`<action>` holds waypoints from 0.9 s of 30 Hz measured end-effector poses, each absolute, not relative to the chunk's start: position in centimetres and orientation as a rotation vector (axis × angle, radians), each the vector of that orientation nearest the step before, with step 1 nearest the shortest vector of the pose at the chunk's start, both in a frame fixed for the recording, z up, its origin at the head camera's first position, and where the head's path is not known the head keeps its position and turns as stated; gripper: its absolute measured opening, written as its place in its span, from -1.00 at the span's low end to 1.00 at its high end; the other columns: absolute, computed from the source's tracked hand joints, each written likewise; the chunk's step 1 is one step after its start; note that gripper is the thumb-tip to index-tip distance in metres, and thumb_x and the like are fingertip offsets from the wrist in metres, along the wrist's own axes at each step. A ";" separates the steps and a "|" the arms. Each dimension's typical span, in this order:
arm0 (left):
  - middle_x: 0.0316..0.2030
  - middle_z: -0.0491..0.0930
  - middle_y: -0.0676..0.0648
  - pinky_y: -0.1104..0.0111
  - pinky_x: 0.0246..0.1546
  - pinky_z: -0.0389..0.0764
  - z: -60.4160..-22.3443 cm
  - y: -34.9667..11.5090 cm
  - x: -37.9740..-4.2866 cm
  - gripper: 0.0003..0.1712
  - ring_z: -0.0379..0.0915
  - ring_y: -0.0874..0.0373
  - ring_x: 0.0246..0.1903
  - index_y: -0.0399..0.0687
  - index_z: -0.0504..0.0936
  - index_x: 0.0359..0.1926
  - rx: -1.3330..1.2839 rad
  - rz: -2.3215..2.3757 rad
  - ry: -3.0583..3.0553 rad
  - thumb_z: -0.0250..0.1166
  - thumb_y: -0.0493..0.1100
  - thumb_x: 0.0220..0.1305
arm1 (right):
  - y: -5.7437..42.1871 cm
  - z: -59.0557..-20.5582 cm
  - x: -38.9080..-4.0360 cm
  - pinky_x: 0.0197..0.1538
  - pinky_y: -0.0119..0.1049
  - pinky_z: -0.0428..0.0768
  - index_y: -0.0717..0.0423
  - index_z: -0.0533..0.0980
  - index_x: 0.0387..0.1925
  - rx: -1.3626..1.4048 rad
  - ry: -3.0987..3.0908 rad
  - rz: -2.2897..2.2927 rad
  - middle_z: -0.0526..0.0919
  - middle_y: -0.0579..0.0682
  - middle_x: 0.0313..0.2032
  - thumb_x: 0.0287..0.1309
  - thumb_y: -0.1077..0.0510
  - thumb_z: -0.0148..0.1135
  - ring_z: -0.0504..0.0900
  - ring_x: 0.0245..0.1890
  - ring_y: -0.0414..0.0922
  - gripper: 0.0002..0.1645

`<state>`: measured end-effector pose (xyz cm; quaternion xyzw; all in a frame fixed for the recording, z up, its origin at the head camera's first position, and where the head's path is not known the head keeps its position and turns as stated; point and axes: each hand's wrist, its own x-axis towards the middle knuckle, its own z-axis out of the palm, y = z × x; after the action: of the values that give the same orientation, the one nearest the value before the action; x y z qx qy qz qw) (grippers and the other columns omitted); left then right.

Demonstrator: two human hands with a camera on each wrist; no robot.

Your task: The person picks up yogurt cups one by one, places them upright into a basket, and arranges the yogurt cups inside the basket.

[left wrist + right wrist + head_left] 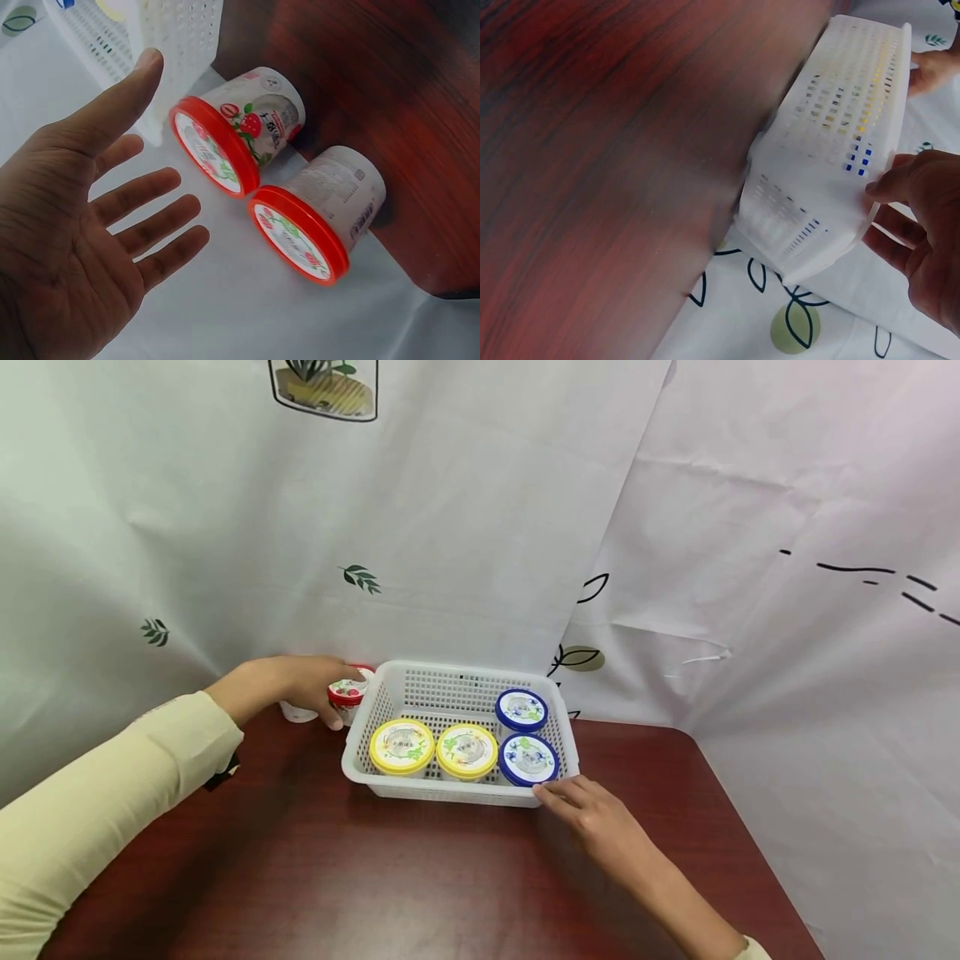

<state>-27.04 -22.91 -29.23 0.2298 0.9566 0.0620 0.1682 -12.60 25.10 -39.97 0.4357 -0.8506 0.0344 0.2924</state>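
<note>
My left hand [292, 681] reaches to the back left, beside a white plastic basket [442, 791]. In the left wrist view its fingers and thumb are spread and hold nothing, near a red-lidded tub [259, 124] with strawberry print. A second red-lidded tub [334, 195] stands next to that one. My right hand [596, 818] is at the basket's front right corner, gripping the rim, with the thumb [889, 186] against the outer wall. Inside the basket, two yellow-lidded tubs [467, 752] sit along the front and two blue-lidded tubs [528, 760] at the right.
A dark red wooden table [390, 877] carries everything, its front part extending toward me. A white printed cloth [480, 527] hangs close behind the basket and along the right side.
</note>
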 end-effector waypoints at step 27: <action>0.45 0.50 -0.54 -0.45 0.43 0.50 -33.1 -26.1 -28.1 0.14 0.42 -0.60 0.38 -0.39 0.45 0.57 0.515 -0.004 2.956 0.79 -0.01 0.09 | 24.9 -39.8 -12.4 0.06 -0.15 0.84 0.12 0.79 0.23 1.152 -2.279 0.083 0.83 0.00 0.04 -0.07 0.55 0.63 0.79 -0.01 -0.07 -0.24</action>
<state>-28.13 -26.13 -33.08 0.1714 0.9827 -0.0013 0.0704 -12.39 24.94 -39.82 0.4316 -0.8540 0.0309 0.2890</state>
